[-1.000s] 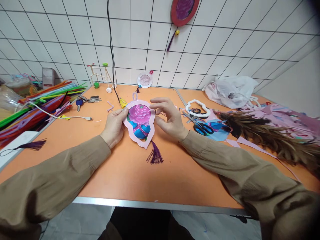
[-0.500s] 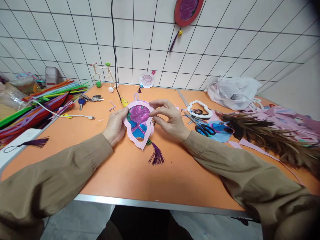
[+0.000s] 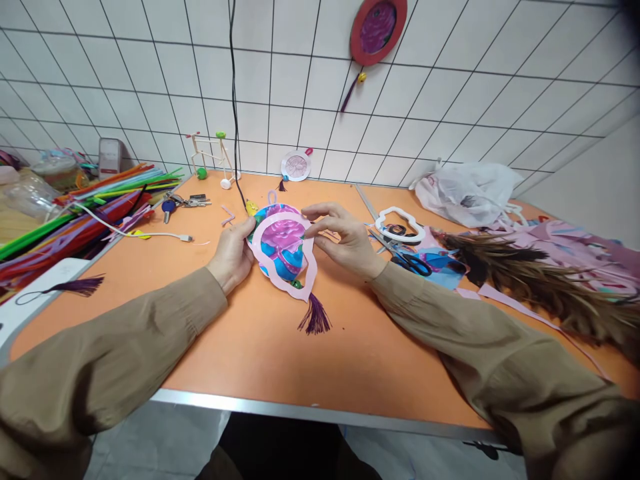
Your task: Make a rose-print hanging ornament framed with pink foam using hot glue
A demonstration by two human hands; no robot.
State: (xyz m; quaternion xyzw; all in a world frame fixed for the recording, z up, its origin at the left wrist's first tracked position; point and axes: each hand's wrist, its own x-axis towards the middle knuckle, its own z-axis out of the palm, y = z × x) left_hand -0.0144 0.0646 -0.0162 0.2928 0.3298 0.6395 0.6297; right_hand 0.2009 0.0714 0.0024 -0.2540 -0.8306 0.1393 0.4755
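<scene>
My left hand (image 3: 234, 253) grips the left edge of a round floral piece (image 3: 281, 257) in blue, pink and purple, its thumb on the front. A pale pink wavy frame (image 3: 309, 280) lies over this piece, shifted to the lower right and tilted. My right hand (image 3: 345, 241) pinches the frame's upper right edge between thumb and fingers. From the bottom of the floral piece hang a green bead (image 3: 296, 285) and a purple tassel (image 3: 316, 316). A pale loop (image 3: 272, 197) stands at its top.
Scissors (image 3: 410, 261) and a white wavy frame (image 3: 399, 225) lie right of my right hand, near brown feathers (image 3: 540, 283) and a plastic bag (image 3: 465, 193). On the left are coloured pipe cleaners (image 3: 100, 220), keys (image 3: 170, 207) and a white cable (image 3: 150, 235).
The pink frame has shifted right and turned against the floral piece, uncovering its upper left edge. My right hand has moved slightly right with it; the view has tilted up a little.
</scene>
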